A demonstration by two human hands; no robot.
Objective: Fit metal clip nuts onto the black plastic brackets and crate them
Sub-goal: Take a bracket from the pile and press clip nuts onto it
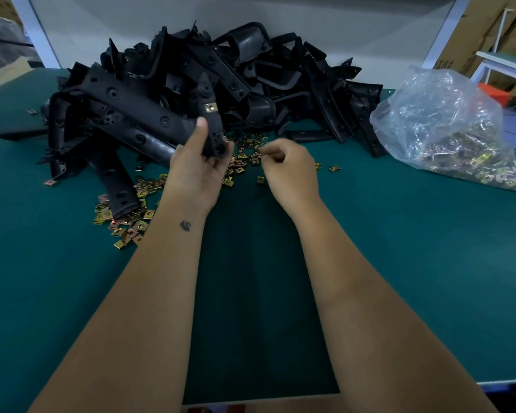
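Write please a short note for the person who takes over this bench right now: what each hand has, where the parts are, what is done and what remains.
Left hand: grips one bracket upright over the table; one clip nut is already on it.
Right hand: fingers curled at the loose nuts, seemingly picking one; whether it holds one cannot be told.
Parts: bracket pile at the back of the table; more nuts lie scattered left of the left arm; the bag of nuts lies on the right.
Done: one nut on the held bracket.
Left: finish this bracket, then the pile. No crate is in view.
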